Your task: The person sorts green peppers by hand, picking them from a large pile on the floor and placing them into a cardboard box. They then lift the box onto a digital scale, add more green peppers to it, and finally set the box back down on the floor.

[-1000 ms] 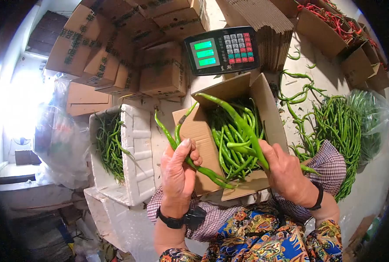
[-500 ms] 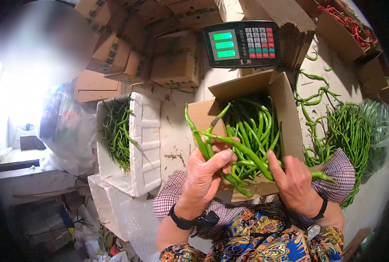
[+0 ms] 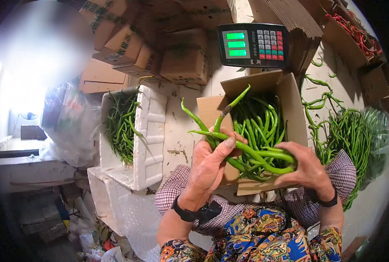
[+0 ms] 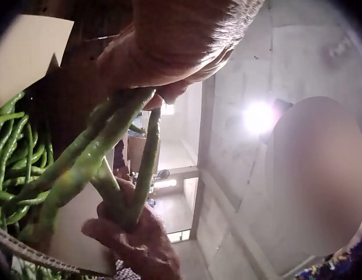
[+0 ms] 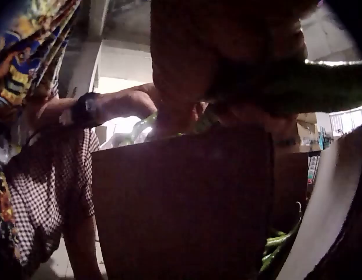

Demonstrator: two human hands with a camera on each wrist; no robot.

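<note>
Grip of your left hand is closed round long glossy green peppers, right hand curled round their ends; align them with light, even pressure.

Green peppers between left hand and right hand — bright light.

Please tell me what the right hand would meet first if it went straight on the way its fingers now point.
Past the long, glossy green peppers at its fingertips, the right hand would probably meet the left hand first, though their exact depths are unclear.
</note>
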